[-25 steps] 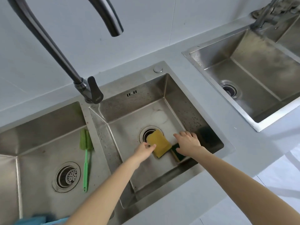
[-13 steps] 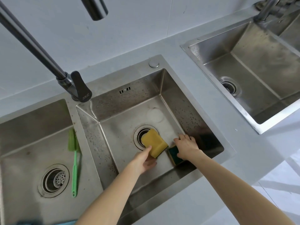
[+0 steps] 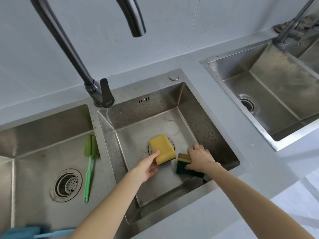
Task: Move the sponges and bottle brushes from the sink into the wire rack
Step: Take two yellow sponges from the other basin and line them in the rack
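Upright, green bottle brush (image 3: 88, 167), bristle head toward faucet (image 3: 101, 94)

Bright, even daylight w/ soft shadows. Mild glare on the steel sink (image 3: 151, 107) walls and pale counter (image 3: 224, 213). Wide-angle bend at edges; faucet (image 3: 72, 54) curves. Blue thing (image 3: 22, 232) bottom left is motion-blurred; centre sharp.

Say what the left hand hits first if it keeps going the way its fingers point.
The left hand already grips the yellow sponge. Beyond it, probably the drain and basin floor, then the back wall; depth is unclear.
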`<state>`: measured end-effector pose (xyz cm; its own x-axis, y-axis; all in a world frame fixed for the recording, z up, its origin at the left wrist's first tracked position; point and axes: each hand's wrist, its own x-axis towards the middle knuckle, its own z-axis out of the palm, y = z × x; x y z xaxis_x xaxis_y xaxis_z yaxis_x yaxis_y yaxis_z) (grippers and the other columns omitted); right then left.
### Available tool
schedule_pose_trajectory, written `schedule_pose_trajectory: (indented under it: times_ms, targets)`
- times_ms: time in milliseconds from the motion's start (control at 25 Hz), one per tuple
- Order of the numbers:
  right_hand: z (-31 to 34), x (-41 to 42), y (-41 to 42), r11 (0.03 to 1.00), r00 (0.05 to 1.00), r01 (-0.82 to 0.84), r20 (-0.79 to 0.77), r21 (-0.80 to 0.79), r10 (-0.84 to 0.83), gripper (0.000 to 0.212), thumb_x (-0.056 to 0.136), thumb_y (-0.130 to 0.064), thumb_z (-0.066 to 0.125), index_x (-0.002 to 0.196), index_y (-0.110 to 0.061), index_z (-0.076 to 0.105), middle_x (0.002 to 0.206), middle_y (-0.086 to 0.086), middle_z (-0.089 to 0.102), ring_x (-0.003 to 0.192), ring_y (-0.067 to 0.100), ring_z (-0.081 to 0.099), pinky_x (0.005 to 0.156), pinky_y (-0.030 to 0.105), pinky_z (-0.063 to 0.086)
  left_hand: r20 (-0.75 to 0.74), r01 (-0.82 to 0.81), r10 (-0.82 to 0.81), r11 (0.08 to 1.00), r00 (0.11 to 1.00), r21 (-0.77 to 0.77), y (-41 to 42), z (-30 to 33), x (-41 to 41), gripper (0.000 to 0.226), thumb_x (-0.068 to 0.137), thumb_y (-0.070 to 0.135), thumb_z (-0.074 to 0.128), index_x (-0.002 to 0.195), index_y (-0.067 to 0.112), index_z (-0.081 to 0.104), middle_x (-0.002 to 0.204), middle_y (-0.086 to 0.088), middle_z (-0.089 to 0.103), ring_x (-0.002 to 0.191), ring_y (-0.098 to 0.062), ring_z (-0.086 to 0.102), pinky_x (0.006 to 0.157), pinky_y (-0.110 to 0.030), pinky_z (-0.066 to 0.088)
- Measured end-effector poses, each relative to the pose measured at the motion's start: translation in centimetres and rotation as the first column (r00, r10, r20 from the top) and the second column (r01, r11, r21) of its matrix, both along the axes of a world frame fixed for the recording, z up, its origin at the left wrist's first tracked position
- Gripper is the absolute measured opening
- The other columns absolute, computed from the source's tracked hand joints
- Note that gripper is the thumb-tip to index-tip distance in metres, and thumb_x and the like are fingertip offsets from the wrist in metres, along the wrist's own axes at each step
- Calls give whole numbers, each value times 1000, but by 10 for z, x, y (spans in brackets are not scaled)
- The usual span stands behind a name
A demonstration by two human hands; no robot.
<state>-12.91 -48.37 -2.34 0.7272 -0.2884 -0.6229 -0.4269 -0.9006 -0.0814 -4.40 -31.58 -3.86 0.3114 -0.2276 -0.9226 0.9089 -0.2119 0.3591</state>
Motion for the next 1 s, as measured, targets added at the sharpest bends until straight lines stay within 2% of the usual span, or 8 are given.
schedule_pose_trajectory:
  times_ms: [80,160,240,400,600,720,800,1000]
  targets:
    - [10,1,5,997,996,61,55,54,-64,56,84,-37,63,127,-8,41,120,10,51,107,24,51,97,37,44,47,-5,6,1000,999,-18,8,12,5,17,81,26,65,83,14,54,80,-3,57,72,-14,51,61,-22,43]
    - [23,2,14,983,986,124,95,133,-137,52,86,-37,60,123,-7,39,106,8,56,87,19,54,77,30,52,99,-11,15,999,995,-41,18,28,9,14,82,24,64,85,13,54,82,-3,56,74,-14,52,63,-22,45]
    - [37,6,24,963,967,186,139,193,-214,49,87,-38,58,120,-8,37,99,5,55,82,19,55,59,23,48,152,-6,18,997,988,-82,27,45,13,11,84,20,62,84,14,53,86,-5,57,78,-15,54,70,-24,49]
    - [61,13,46,890,878,324,247,320,-409,52,87,-40,58,118,-5,35,97,6,52,84,23,56,65,32,51,233,-39,80,984,969,-176,46,75,16,7,86,13,59,84,12,52,91,-8,58,84,-17,57,89,-32,47]
    - [86,32,79,651,681,502,204,570,-704,61,86,-41,58,123,0,32,111,16,54,87,22,53,51,23,42,315,-90,169,964,934,-251,73,99,14,24,87,15,58,107,5,50,96,-8,58,89,-17,57,93,-32,44]
    - [99,40,100,566,655,488,149,664,-740,63,86,-42,59,124,0,31,109,11,50,91,21,49,56,24,40,417,-77,166,972,893,-222,92,107,12,45,86,15,60,125,5,42,116,-12,55,108,-23,55,94,-33,45]
    - [104,43,113,528,674,434,126,730,-728,64,86,-42,59,127,-3,30,109,6,45,97,20,47,71,26,43,449,-100,190,971,873,-215,106,111,13,49,85,15,61,128,4,39,121,-13,53,111,-24,54,94,-34,45]
    - [108,55,142,421,704,291,106,859,-703,28,95,-39,43,111,-17,42,106,6,49,97,21,49,90,37,45,435,-219,314,942,844,-255,147,125,21,35,85,13,59,115,6,43,101,-8,57,106,-24,53,92,-33,45]
